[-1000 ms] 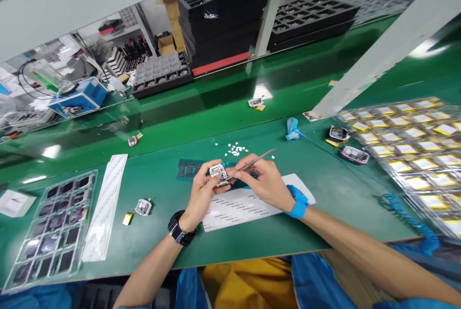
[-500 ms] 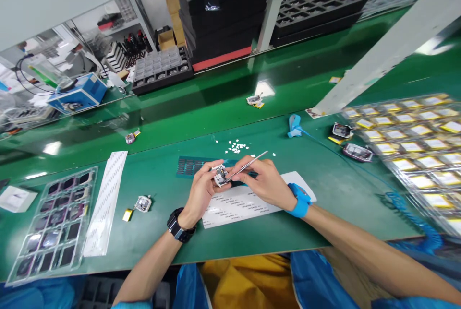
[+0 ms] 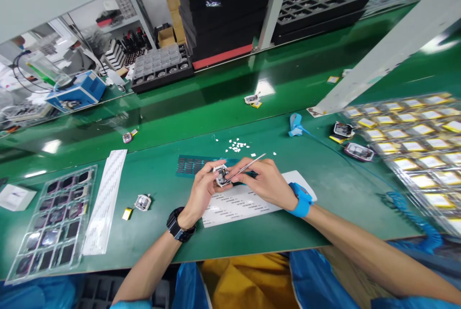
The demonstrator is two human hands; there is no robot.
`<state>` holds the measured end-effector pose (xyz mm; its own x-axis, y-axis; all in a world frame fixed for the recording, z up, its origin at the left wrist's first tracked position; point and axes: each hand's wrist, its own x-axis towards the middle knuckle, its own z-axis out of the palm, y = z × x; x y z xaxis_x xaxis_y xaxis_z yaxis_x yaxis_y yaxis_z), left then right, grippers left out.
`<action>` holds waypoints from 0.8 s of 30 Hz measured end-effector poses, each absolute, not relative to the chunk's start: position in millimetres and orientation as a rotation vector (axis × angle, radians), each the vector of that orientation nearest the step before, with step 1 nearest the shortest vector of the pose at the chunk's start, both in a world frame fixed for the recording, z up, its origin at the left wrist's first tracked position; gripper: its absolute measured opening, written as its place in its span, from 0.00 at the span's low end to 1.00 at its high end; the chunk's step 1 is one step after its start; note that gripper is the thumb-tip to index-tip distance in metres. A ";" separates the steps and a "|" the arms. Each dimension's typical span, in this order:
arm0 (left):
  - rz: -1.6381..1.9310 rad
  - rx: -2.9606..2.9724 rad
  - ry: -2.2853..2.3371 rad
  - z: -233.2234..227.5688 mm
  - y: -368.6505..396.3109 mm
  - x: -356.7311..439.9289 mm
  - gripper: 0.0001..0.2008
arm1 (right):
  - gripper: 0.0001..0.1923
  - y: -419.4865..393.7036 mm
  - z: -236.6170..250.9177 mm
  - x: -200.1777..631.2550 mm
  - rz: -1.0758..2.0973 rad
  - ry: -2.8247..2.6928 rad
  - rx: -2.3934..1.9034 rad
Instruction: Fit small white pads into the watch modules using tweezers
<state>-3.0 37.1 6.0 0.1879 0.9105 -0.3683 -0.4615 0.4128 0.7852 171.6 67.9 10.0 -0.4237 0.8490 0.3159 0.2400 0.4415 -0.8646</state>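
Note:
My left hand holds a small silver electronic module above the green table, its open side turned toward me. My right hand grips thin metal tweezers, whose tips touch the module. A black watch sits on my left wrist and a blue strap on my right wrist. Under my hands lies a white label sheet. Just beyond it is a dark sheet of small pads.
A clear tray of dark parts and a white strip lie at the left. Another module with a yellow tag sits near them. Small white bits are scattered ahead. Trays of yellow-labelled parts fill the right. Black trays stand beyond the conveyor.
My left hand has tilted the module so its open side faces me more. The tweezers stay at the module. The view has shifted slightly.

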 end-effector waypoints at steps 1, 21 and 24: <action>1.042 0.589 0.944 6.0 36.8 -2.8 0.16 | 0.09 67.8 10.4 171.4 0.966 -1.905 -0.921; 1.016 0.780 0.908 15.5 32.5 -8.5 0.24 | 0.11 63.3 17.6 175.0 1.164 -1.631 -0.886; 1.042 0.791 0.903 15.3 32.9 -8.0 0.23 | 0.10 63.1 15.0 175.2 1.122 -1.650 -0.895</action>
<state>-8.0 32.9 15.3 0.2338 0.9433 -0.2357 -0.3675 0.3102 0.8768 175.2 63.1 15.0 -0.3133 0.9061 0.2844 0.0688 0.3204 -0.9448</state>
